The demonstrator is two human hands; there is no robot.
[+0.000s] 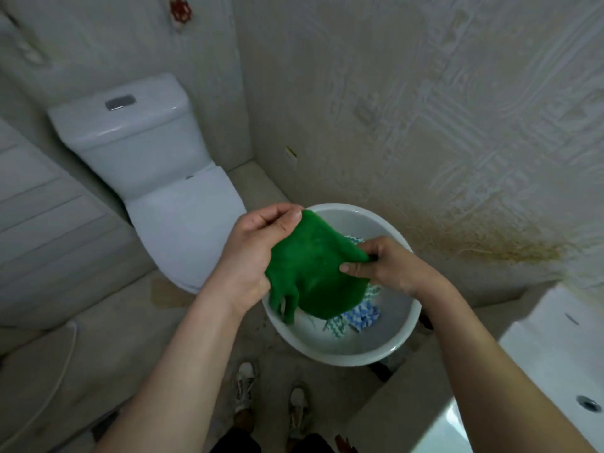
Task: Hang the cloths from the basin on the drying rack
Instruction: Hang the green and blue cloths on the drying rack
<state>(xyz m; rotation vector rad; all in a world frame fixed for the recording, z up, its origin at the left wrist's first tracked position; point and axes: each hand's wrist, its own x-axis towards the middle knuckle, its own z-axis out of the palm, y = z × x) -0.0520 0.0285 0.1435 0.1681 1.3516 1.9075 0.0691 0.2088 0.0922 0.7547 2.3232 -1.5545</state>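
Left shoe [245, 384] and right shoe [299, 407], pale and worn, are standing on the floor at the near edge. A white sink [555, 371] is sitting near right, with its drain showing. Just beyond the shoes a round white basin [392, 335] is sitting. Blue-and-white zigzag cloths [362, 317] are lying in its bottom, partly hidden.

Both hands are holding a green cloth [313, 266] over the basin. The left hand [261, 243] is pinching the cloth's far-left corner between thumb and fingers. The right hand [389, 263] is gripping the cloth's right edge, thumb on top. The hands are staying apart, with the cloth spreading between them. Its near-left end is hanging down inside the basin; cannot tell if it is touching the basin wall.

Farther left a white toilet [183, 223] is standing with its lid down, cistern [130, 132] behind it. A patterned wall [425, 109] is running far and right, with a brownish stain [490, 250] showing right of the basin. A red valve handle [179, 9] is sitting on the wall at the far top.
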